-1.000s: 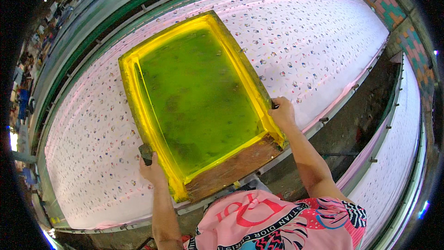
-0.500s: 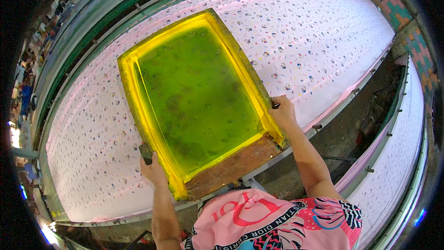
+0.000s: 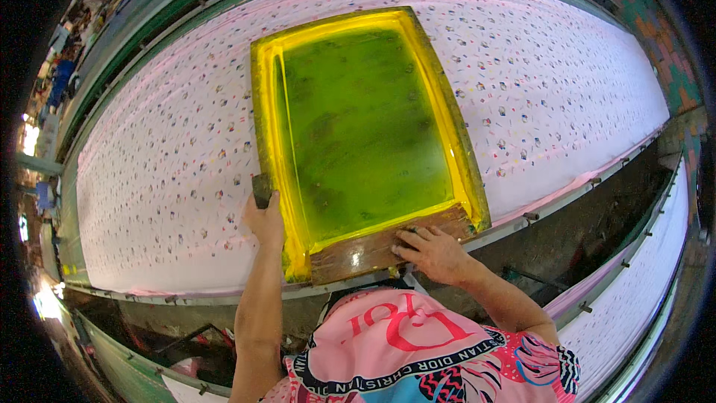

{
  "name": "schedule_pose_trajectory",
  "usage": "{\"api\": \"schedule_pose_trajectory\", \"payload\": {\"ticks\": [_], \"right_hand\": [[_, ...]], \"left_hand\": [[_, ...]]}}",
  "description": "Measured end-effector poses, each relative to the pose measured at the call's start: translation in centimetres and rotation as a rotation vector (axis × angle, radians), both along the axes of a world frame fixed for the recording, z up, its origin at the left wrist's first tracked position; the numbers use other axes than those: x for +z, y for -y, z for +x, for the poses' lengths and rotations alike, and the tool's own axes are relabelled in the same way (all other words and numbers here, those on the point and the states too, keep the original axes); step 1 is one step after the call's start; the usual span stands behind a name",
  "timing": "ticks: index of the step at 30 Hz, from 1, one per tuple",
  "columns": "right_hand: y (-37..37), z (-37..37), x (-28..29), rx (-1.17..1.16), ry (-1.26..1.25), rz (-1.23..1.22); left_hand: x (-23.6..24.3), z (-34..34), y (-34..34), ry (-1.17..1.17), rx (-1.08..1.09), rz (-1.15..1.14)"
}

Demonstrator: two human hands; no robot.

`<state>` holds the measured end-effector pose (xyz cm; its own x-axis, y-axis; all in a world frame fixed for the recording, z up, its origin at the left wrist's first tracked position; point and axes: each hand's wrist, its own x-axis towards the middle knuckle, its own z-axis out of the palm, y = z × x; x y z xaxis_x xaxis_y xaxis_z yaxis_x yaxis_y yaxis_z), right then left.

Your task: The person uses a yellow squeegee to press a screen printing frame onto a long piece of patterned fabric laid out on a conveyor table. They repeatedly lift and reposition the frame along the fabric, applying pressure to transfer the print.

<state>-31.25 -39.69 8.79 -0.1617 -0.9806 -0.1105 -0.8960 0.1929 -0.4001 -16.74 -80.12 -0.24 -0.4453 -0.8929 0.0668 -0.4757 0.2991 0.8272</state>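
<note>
A large rectangular printing screen [image 3: 358,142] with green mesh and yellow-coated edges lies on printed white fabric in front of me. My left hand [image 3: 265,220] is closed around a dark handle [image 3: 262,191] on its left side. My right hand [image 3: 436,255] rests on the brown near end [image 3: 356,251] of the screen, fingers apart and slightly bent. A thin upright strip [image 3: 289,134] runs along the inside of the screen's left edge. Whatever lies under the screen is hidden.
The white fabric [image 3: 179,179], dotted with small coloured prints, covers a long table with a pink edge. Metal pegs [image 3: 530,216] stick out along its near rail. Beyond a dark gap at right stands another fabric-covered table [image 3: 634,269]. Green rails run along the far side.
The screen now sits further right in view and is turned straighter. My right hand has left the screen's right-side handle and moved to its brown near end. My left hand keeps its grip.
</note>
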Motion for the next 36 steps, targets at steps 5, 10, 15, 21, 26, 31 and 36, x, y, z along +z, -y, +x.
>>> {"api": "schedule_pose_trajectory", "payload": {"ticks": [5,10,15,21,26,31,36], "right_hand": [[2.5,1.0,0.2,-0.103,-0.077,-0.074],[7.5,1.0,2.1,-0.151,-0.1,0.3],[6.8,1.0,2.5,-0.169,-0.097,0.222],[5.5,4.4,0.8,-0.228,-0.143,0.08],[5.6,4.8,-0.9,-0.211,-0.232,-0.07],[9.1,1.0,-2.9,-0.206,-0.335,-0.145],[15.9,-6.6,-4.4,-0.258,-0.37,-0.104]], "left_hand": [[-1.3,0.2,0.3,0.075,0.06,-0.106],[-2.9,0.6,0.7,0.122,0.024,-0.335],[0.8,0.0,-0.6,0.155,-0.017,-0.057],[-1.4,0.2,-0.6,-0.112,0.113,-0.201],[-1.6,0.4,-0.2,-0.159,0.059,-0.129],[-1.3,0.8,-0.1,-0.158,0.02,-0.139],[-0.7,0.5,-0.7,-0.162,0.041,-0.041]]}}
